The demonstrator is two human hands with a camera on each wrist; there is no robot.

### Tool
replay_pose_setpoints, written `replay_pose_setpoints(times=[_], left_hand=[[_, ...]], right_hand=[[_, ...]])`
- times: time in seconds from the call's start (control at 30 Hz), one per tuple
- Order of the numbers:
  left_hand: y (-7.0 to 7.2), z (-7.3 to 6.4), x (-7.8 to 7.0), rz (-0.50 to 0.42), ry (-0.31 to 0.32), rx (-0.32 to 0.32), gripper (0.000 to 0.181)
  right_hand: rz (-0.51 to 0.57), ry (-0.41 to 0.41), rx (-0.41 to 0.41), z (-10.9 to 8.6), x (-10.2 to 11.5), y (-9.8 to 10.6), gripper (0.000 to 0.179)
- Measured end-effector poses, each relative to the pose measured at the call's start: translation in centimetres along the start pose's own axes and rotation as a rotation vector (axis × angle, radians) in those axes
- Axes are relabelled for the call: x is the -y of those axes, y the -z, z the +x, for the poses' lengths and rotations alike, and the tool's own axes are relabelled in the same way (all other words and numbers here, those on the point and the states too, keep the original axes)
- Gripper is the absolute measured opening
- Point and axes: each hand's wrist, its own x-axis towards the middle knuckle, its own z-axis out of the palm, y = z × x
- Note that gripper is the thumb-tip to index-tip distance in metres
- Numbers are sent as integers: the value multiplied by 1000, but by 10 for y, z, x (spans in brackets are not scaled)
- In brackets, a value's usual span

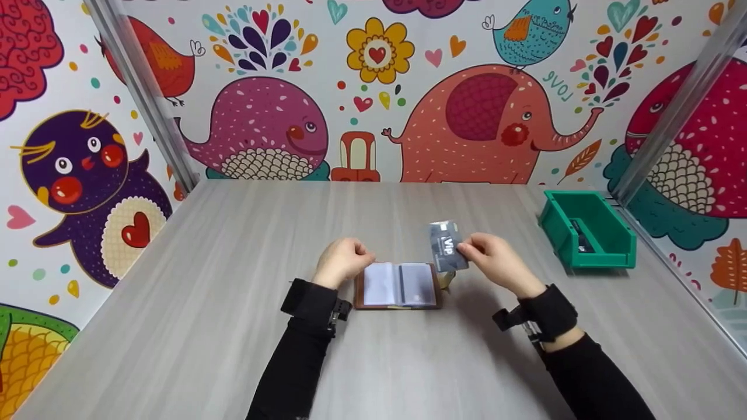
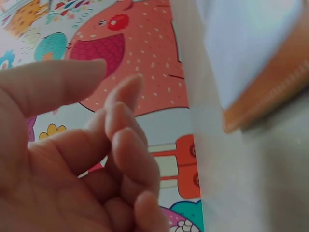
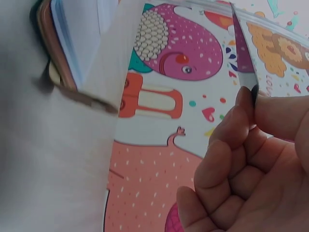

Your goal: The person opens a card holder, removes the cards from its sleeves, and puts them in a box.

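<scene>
One card (image 1: 443,248), pinched by the right hand (image 1: 496,258), hung at the booklet's (image 1: 378,286) two o'clock; left hand (image 1: 343,259) relaxed, ten o'clock!

Green bin (image 1: 604,260), cartoon-animal wall (image 1: 370,137)

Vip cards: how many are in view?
1: the Vip card, pinched by the right hand near the right edge of the open booklet. Others may be hidden in the green bin, whose dark contents are unclear.

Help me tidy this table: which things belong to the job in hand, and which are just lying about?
In use:
Grey card, pinched by the right hand
Open booklet, near the left hand

Apparently lying about:
Green bin
Dark item inside it
</scene>
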Motion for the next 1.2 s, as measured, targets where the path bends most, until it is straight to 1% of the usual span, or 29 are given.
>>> replay_pose_setpoints(times=[0.13,0.27,0.37,0.47,0.6,0.77,1.0,1.2], left_hand=[[-4,1,2,104,40,-20,13],[-8,2,3,169,75,-24,12],[-11,2,4,208,96,-18,11],[-13,2,4,248,101,-15,11],[-16,3,5,299,111,-13,12],[-21,5,5,364,135,-15,18],[-24,4,5,408,150,-3,22],[-26,4,4,453,137,-13,19]], right_hand=[[-8,-19,-8,-2,-8,11,23],[-32,-39,-16,-4,-16,23,24],[-47,-77,-11,-6,-22,31,26],[-62,-114,-8,-8,-29,39,28],[-80,-143,-14,-12,-36,49,33],[-93,-180,-6,-15,-45,62,38],[-115,-238,3,-18,-62,79,44],[-110,-300,10,-21,-73,94,48]])
